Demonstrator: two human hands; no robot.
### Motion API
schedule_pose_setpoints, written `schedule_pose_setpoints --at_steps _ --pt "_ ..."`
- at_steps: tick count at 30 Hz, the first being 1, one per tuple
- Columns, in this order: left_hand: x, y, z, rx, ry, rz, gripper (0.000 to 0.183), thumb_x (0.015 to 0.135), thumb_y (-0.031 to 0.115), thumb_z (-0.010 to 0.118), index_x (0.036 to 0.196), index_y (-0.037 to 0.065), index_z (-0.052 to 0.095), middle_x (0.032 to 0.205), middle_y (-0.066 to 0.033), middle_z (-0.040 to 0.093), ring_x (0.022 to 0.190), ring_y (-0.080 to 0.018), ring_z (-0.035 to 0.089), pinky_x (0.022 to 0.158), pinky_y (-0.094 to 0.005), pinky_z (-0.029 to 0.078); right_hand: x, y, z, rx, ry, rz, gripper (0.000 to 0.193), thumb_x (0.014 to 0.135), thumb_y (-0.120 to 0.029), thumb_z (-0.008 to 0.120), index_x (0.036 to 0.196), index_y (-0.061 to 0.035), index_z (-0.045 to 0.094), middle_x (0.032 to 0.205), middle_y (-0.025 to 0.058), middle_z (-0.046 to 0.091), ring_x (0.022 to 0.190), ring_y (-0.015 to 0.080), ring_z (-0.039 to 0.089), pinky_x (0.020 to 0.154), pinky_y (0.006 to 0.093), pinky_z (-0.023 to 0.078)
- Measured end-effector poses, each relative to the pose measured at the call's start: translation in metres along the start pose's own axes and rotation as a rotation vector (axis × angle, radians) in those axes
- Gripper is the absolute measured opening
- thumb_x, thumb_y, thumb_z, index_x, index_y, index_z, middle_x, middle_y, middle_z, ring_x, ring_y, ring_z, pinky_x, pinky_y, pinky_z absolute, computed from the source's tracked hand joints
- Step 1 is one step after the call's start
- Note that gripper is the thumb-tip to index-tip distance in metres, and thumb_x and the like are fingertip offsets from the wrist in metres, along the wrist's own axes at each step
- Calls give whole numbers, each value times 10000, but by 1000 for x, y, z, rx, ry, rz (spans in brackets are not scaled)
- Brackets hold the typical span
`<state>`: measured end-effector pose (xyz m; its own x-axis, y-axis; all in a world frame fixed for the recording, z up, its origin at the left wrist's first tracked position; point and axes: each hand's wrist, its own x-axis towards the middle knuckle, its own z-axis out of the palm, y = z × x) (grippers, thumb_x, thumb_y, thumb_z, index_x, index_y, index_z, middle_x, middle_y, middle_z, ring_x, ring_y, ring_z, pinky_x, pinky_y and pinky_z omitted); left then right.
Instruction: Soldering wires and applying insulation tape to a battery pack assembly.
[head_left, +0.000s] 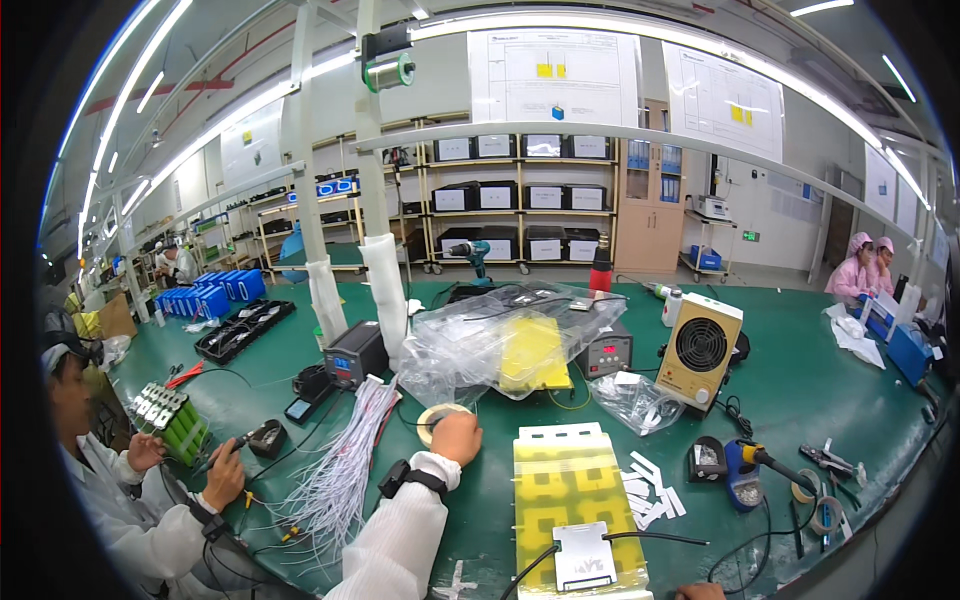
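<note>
My left hand (457, 440), in a white sleeve with a black wristband, reaches forward with its fingers curled at a cream roll of tape (428, 432). The fingertips are partly hidden behind the hand. Just right of it lies a yellow battery pack (568, 480) with pale cut-out patterns under a clear cover. A white plate (585, 556) with black cables (655, 537) sits on the pack's near end. Of my right hand (700, 592) only a small part shows at the lower edge, right of the pack; its fingers are out of sight.
White wires (345, 450) lie in a bundle left of my forearm. Clear plastic bags (455, 345) cover the middle back. White strips (650, 492), a soldering iron stand (743, 475) and an ionizing fan (700, 352) stand right. A co-worker (130, 500) at left handles green cells (175, 425).
</note>
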<state>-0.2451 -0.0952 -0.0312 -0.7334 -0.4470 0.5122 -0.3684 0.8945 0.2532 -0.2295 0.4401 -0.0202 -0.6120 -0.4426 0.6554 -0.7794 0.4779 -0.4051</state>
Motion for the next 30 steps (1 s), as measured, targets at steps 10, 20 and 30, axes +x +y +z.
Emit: schedule_pose_setpoints --at_steps 10,20,30 --pt "31 -7 9 95 -174 -106 364 914 299 685 1055 -36 707 1177 -220 680 1127 -398 627 1001 -446 498 -177 179 111 -226 -189 -114 114 865 -24 684 974 6 668 900 193 678 799 407 638 713 467 519" --pt "-28 -6 -40 73 -98 72 267 860 148 677 1091 15 679 1228 -122 672 1092 -353 660 927 -477 533 -26 35 23 -24 -82 -40 183 917 -131 663 1043 1 667 867 203 654 807 381 622 692 475 478" --pt "-63 19 -117 -409 253 -237 312 905 93 696 1199 -12 677 1139 -179 723 955 -288 720 842 -386 561 -30 37 26 -62 53 -23 197 844 -86 705 1013 15 695 936 219 685 781 358 649 701 437 524"
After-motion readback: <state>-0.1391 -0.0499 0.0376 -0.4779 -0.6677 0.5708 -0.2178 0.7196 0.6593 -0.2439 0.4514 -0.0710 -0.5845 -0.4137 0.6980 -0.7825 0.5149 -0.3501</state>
